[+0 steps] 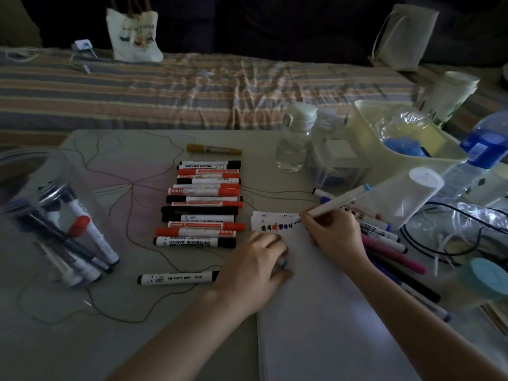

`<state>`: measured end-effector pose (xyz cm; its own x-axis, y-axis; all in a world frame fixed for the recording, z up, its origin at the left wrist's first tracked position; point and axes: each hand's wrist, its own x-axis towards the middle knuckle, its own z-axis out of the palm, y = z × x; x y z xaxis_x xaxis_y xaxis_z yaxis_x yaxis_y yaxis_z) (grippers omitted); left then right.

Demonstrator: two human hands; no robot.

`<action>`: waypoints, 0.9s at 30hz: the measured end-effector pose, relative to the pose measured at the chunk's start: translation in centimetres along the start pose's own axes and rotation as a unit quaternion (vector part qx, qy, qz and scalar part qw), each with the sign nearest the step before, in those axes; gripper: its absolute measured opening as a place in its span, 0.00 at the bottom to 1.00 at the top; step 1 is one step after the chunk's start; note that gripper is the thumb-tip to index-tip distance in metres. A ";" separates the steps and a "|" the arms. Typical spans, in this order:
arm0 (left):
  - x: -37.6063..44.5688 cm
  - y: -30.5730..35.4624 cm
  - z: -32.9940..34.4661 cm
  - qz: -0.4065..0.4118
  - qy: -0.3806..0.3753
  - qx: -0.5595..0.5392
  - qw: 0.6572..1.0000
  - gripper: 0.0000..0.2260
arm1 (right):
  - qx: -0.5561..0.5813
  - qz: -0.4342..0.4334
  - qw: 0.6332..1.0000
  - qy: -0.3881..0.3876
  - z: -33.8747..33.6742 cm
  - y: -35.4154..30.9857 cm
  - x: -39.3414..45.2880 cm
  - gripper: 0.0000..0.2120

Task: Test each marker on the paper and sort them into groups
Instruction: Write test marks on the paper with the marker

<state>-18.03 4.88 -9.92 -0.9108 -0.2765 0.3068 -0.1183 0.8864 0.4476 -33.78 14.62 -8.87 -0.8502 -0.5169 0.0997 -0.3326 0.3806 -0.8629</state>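
White paper point(324, 298) lies at the counter's near right edge, scribbles along its top. Her right hand point(334, 233) pinches a thin marker point(339, 200), tip on the sheet; her left hand point(254, 264) presses the paper, fingers curled round a teal cap point(284, 264), I think. Sorted markers point(202, 203) lie mid-counter. A slipping sheet could smear the marks.

Row of whiteboard markers point(202, 203) sits mid-counter point(82, 339), paper point(324, 312) just right of it, thin pens point(390, 243) right of the paper, jar of markers point(52, 215) far left, water bottle point(295, 138) behind.
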 end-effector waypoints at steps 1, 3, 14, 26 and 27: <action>0.0 0.0 0.1 -0.002 0.005 -0.004 1.000 0.14 | -0.004 -0.005 1.000 0.004 0.1 0.1 0.1 0.07; 0.0 -0.1 0.2 -0.005 0.014 -0.008 1.000 0.14 | -0.010 -0.016 1.000 0.017 0.3 0.4 0.0 0.08; 0.0 -0.1 0.5 -0.013 0.027 -0.013 0.999 0.15 | -0.009 -0.016 0.999 0.033 0.5 1.0 0.0 0.04; 0.1 -0.1 0.5 -0.018 0.031 -0.023 0.999 0.15 | -0.033 -0.029 0.998 0.052 0.5 1.1 0.0 0.06; 0.0 -0.1 0.5 -0.019 0.031 -0.023 0.999 0.15 | -0.033 -0.029 0.998 0.052 0.6 1.2 0.0 0.06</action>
<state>-18.26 4.97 -10.36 -0.8800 -0.3328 0.3389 -0.1321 0.8569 0.4983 -33.94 14.65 -10.16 -0.8649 -0.4592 0.2028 -0.4065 0.4036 -0.8197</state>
